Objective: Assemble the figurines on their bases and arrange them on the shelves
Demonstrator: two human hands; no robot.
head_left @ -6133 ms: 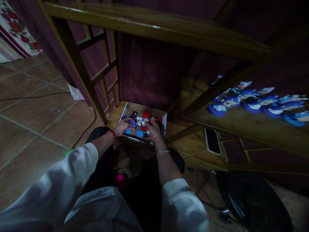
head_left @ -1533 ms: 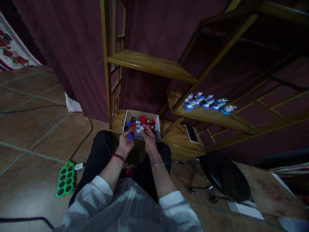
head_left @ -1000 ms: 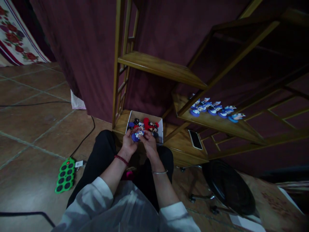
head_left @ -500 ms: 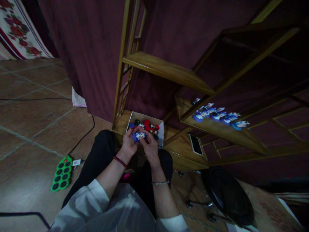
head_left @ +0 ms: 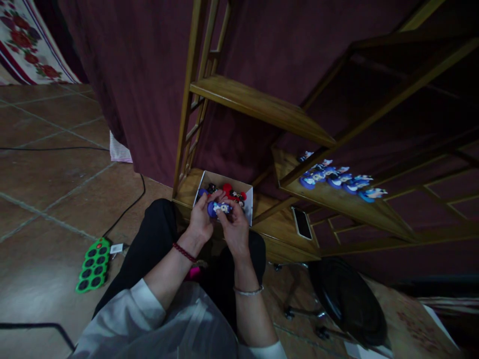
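Between my two hands is a small figurine (head_left: 220,209) with a round blue-purple base and a pale, blue-trimmed figure, lying tilted with its base to the left. The fingers of my left hand (head_left: 201,220) curl under and behind it at the base side. My right hand (head_left: 235,230) grips its figure end, thumb laid across the front. Just beyond the hands, a white-walled box (head_left: 245,188) holds several more figurines (head_left: 235,192) in red, black and blue; my fingers hide part of them.
Several blue-based figurines (head_left: 337,179) stand in rows on a raised wooden shelf (head_left: 389,217) to the right. A phone (head_left: 302,223) lies on the lower board. A black stool (head_left: 346,301) stands at lower right. On the floor at left is a green power strip (head_left: 93,265) with a cord.
The figurine has shifted slightly right and turned a little in my hands. My right thumb now lies lower across it. The view has moved slightly.
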